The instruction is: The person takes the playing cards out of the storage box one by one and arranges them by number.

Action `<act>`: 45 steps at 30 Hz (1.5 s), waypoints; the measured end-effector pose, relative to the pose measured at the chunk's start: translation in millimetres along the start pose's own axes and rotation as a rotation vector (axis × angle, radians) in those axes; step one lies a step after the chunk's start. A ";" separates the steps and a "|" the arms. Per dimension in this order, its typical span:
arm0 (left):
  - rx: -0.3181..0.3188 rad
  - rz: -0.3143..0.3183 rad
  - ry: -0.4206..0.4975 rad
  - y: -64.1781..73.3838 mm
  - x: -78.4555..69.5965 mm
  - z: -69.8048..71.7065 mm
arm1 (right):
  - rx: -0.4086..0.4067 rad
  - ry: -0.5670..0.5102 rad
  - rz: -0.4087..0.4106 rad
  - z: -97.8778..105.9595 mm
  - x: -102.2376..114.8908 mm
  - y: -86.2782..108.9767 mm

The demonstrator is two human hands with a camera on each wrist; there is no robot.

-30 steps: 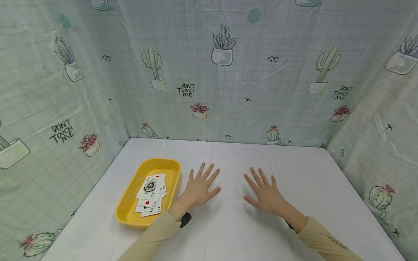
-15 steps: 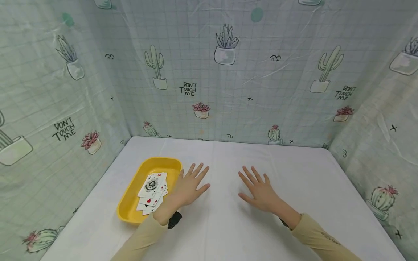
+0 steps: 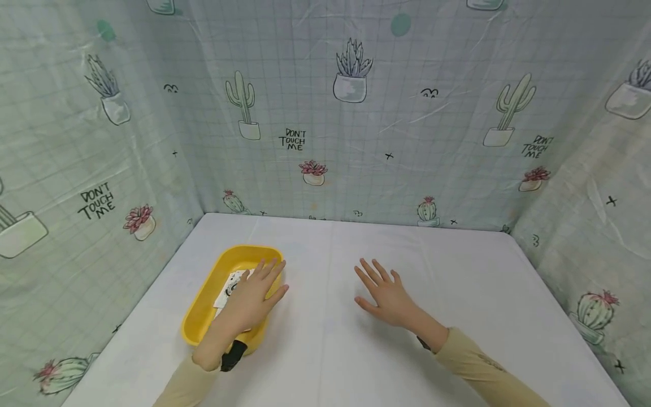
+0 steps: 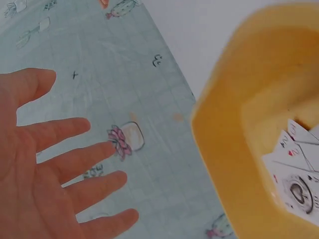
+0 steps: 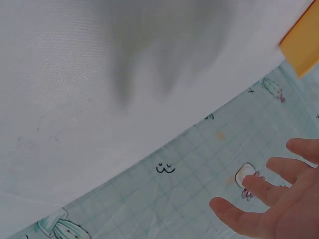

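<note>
My left hand [image 3: 251, 299] hovers over the yellow tray [image 3: 203, 302], fingers spread and holding nothing. Beneath it, partly hidden by the hand, lie overlapping playing cards [image 3: 226, 291]. In the left wrist view the cards [image 4: 299, 191] show a large spade emblem and red hearts, lying face up inside the yellow tray [image 4: 219, 149]. My right hand [image 3: 389, 299] is held above the white table near its middle, fingers spread, with nothing in it. The right wrist view shows that hand [image 5: 279, 199] with its fingers extended and its shadow on the white surface.
The white table [image 3: 325, 350] spreads out to the right of the tray. A cactus-print curtain [image 3: 356, 141] hangs behind it and along both sides. A dark band [image 3: 234, 355] sits on the left wrist.
My left hand has moved left from beside the tray to above the cards. My right hand has drifted left across the table. The tray and cards stay in place.
</note>
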State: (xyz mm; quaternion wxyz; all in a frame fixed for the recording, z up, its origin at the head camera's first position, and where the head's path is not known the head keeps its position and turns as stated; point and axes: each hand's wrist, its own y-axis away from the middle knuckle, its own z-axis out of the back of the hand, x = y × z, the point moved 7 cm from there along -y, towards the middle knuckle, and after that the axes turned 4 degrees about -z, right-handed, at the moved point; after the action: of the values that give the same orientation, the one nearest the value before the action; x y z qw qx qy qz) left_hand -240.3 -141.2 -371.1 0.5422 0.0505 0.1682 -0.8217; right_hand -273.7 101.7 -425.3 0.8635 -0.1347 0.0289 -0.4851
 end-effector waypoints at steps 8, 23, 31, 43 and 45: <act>-0.031 0.063 0.087 30.9 56.1 6.5 | 0.029 -0.059 0.001 -6.9 22.4 -10.0; 0.011 0.253 0.029 75.6 139.1 -2.4 | 0.114 -0.122 0.024 -19.0 64.2 -31.0; 0.047 0.246 -0.005 84.3 147.9 -16.8 | 0.152 -0.131 0.047 -25.6 84.0 -42.2; 0.027 0.223 -0.026 86.7 144.9 -20.5 | 0.131 -0.127 0.093 -26.4 113.5 -63.0; 0.037 0.234 -0.031 88.3 145.1 -22.7 | 0.134 -0.128 0.099 -27.9 119.0 -66.4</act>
State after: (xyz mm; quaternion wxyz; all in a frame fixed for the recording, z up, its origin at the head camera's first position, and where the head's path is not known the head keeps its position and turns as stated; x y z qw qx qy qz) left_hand -221.4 -291.9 -450.4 0.6361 0.0669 0.1375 -0.7563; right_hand -271.0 -37.4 -425.2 0.8936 -0.1058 -0.0520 -0.4331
